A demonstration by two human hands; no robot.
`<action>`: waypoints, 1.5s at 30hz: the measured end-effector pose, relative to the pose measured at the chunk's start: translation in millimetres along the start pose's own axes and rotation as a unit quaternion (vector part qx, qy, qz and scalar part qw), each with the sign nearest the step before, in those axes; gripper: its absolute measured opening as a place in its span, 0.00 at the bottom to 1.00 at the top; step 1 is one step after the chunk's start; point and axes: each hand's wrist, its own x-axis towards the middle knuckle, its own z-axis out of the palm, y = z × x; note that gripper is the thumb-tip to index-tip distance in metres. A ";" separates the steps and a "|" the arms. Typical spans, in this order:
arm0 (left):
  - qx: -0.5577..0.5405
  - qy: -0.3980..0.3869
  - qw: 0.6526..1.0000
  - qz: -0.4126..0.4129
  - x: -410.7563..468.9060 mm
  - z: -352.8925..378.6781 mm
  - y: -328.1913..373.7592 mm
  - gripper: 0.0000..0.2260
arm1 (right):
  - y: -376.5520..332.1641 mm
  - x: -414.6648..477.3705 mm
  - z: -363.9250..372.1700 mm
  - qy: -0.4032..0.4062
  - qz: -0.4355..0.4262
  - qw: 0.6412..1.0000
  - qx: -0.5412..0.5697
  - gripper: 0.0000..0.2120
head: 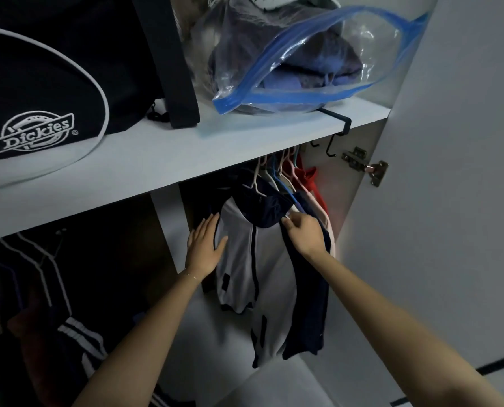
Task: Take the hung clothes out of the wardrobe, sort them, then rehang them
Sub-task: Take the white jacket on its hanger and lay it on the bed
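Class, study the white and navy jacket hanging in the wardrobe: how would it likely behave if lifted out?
Probably floppy: the white and navy jacket drapes in loose folds from its hanger, so it would sag if held elsewhere. Likely light, since the fabric looks thin. It may swing, hanging from a single hook.

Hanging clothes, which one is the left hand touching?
The white jacket with the navy hood, frontmost in the row; the left hand rests flat on it.

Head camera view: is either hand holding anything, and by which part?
The right hand pinches the white-and-navy jacket at the navy fabric beside its hood. The left hand lies flat on its white side, holding nothing.
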 end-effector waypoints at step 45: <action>-0.128 -0.278 0.867 0.392 -253.8 226.0 432.1 0.12 | 249.3 -513.8 -304.1 0.289 0.322 0.885 -0.173 0.16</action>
